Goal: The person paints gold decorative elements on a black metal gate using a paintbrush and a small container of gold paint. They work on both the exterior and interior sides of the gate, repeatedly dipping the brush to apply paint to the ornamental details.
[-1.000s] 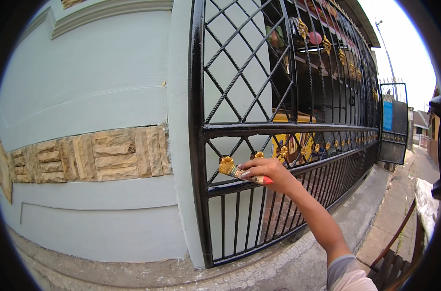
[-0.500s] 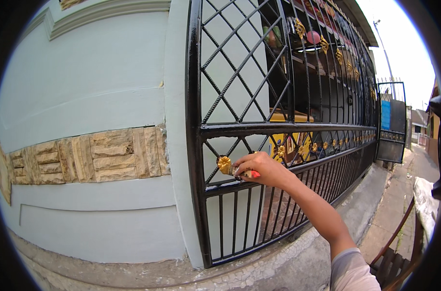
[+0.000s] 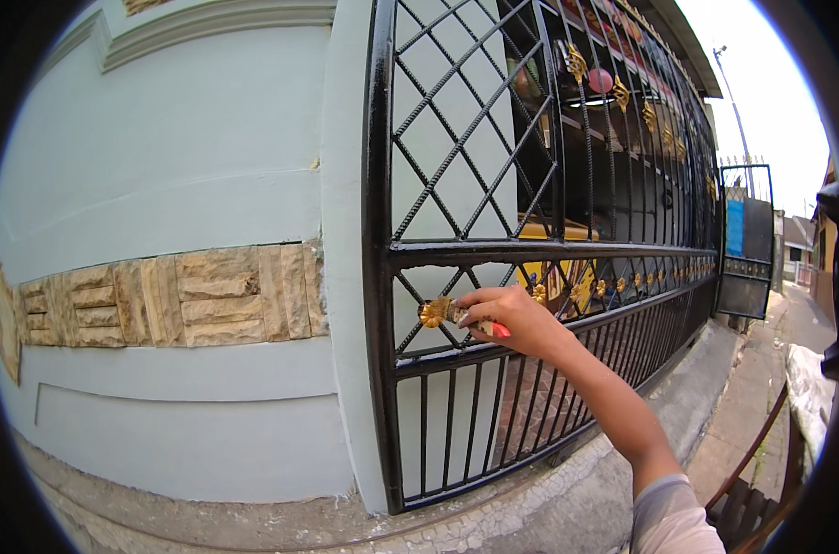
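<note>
My right hand (image 3: 512,317) is closed around a paintbrush (image 3: 463,316) whose handle has a red end. The bristles meet the upper right side of a gold flower ornament (image 3: 430,315). That flower sits where two crossed bars meet in the lower lattice of a black metal gate (image 3: 379,277), near its left post. My right forearm reaches in from the lower right, beneath a short pale sleeve. My left hand is out of the picture.
Left of the gate stands a pale blue wall (image 3: 188,138) with a band of tan stone (image 3: 221,300). Several more gold flowers (image 3: 601,287) continue along the lattice. Behind the bars is something yellow (image 3: 553,227). A concrete ledge (image 3: 567,485) runs below; a white cloth (image 3: 810,392) hangs at right.
My right hand has moved slightly right with the paintbrush, and the bristles now show more plainly at the flower's upper right. The view has shifted a little.
</note>
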Available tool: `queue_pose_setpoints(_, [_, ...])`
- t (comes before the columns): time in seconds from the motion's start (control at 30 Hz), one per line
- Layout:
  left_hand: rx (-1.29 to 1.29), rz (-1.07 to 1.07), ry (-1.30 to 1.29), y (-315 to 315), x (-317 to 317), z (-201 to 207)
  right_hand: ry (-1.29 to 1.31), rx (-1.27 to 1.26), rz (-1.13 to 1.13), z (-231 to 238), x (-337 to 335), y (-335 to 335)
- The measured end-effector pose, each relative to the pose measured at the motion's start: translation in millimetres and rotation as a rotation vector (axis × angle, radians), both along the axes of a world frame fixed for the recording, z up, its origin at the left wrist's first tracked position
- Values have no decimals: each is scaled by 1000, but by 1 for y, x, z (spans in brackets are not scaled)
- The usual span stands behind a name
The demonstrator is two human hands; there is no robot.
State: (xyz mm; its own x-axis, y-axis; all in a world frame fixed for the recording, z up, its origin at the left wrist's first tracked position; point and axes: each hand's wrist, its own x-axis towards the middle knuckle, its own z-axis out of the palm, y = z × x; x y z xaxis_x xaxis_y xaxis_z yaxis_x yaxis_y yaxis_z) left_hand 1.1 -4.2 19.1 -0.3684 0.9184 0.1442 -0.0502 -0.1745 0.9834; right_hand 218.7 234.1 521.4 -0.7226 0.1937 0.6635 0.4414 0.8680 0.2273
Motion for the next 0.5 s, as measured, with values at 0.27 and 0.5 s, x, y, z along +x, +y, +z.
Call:
queue_pose_setpoints(0.27, [-34, 7, 39, 2, 0, -1, -83, 31, -55, -14, -7, 1])
queue_pose_setpoints(0.5, [-11, 22, -20, -2, 2, 9, 353, 98, 51, -18, 15, -2])
